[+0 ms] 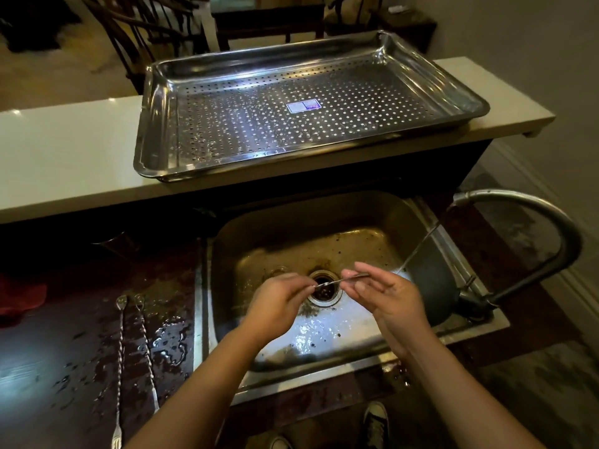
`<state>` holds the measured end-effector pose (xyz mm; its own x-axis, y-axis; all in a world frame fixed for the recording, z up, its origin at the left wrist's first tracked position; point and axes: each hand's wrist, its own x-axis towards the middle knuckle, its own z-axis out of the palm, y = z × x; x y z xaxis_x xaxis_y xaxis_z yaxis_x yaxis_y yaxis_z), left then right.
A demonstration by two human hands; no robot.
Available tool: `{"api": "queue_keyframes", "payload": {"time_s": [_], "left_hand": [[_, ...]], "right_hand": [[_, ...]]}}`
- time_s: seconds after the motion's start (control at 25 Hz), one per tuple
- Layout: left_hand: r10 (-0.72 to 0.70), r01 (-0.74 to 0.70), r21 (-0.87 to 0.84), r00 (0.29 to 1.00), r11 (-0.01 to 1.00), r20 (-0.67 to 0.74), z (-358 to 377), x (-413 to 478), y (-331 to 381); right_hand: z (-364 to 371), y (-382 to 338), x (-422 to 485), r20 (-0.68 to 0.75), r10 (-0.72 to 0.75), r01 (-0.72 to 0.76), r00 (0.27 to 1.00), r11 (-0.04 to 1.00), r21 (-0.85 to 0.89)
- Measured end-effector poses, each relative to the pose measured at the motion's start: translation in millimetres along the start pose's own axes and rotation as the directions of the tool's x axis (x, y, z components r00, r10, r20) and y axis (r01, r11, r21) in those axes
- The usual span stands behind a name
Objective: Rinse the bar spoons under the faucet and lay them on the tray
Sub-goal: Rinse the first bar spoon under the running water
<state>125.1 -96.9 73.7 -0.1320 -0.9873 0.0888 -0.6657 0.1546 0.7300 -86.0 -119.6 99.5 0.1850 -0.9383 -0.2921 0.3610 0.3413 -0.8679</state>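
Note:
Over the sink drain, my left hand (281, 299) and my right hand (385, 294) each pinch one end of a thin twisted bar spoon (337, 281), held roughly level. A curved faucet (551, 228) at the right sends a thin stream of water (418, 247) slanting down to the spoon's right end. Two more bar spoons (120, 358) (147, 348) lie side by side on the wet dark counter left of the sink. A perforated steel tray (155, 124) with a small sticker sits on the pale ledge behind the sink, with nothing on it.
The steel sink (207, 319) has a stained bottom and an open drain (324, 291). A dark round pot (431, 286) sits at the sink's right side. Water puddles lie on the counter (168, 338). A red cloth (19, 299) is at far left. Chairs stand beyond the ledge.

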Motion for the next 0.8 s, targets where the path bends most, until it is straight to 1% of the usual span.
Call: {"api": "queue_keyframes", "payload": {"time_s": [0.04,0.08,0.12,0.16,0.2,0.24,0.32,0.4,0.48,0.56,0.64,0.72,0.8], "left_hand": [[-0.102,0.108,-0.128,0.993,0.986,0.057,1,6,6],[-0.192,0.217,-0.269,0.975,0.938,0.115,2,11,12],[-0.257,0.302,-0.398,0.952,0.866,0.164,1,15,18],[-0.304,0.363,-0.487,0.932,0.794,0.200,1,18,24],[-0.333,0.402,-0.528,0.916,0.748,0.226,3,20,30],[-0.352,0.427,-0.540,0.904,0.725,0.243,5,23,37],[-0.380,0.454,-0.542,0.891,0.707,0.250,9,30,47],[-0.408,0.449,-0.529,0.891,0.720,0.200,15,38,53],[-0.394,0.395,-0.413,0.915,0.821,0.091,21,41,57],[-0.328,0.322,-0.230,0.944,0.918,0.010,26,41,60],[-0.279,0.274,-0.126,0.960,0.953,-0.019,27,40,64],[-0.275,0.272,-0.090,0.961,0.958,-0.017,26,40,62],[-0.262,0.262,-0.070,0.965,0.963,0.001,22,37,59]], "right_hand": [[-3,-2,6,-0.011,-0.004,0.004,1.000,1.000,0.003],[-4,-5,12,-0.018,-0.003,0.003,1.000,1.000,0.007],[-3,-7,17,-0.027,-0.003,0.003,1.000,1.000,0.003],[-3,-11,22,-0.029,-0.002,0.002,1.000,1.000,-0.004],[-6,-14,26,-0.028,-0.010,0.009,1.000,1.000,-0.012],[-8,-19,29,-0.025,-0.015,0.015,1.000,1.000,-0.023],[-14,-28,38,-0.027,-0.014,0.013,1.000,0.999,-0.043],[-21,-37,45,-0.023,-0.018,0.017,1.000,0.999,-0.048],[-26,-42,49,-0.030,-0.029,0.027,0.999,0.998,-0.065],[-30,-45,52,-0.060,-0.038,0.032,0.997,0.995,-0.099],[-30,-42,52,-0.102,-0.036,0.026,0.994,0.995,-0.094],[-25,-36,47,-0.140,-0.005,-0.004,0.990,0.998,-0.065],[-22,-29,42,-0.147,0.017,-0.023,0.989,0.999,-0.037]]}}
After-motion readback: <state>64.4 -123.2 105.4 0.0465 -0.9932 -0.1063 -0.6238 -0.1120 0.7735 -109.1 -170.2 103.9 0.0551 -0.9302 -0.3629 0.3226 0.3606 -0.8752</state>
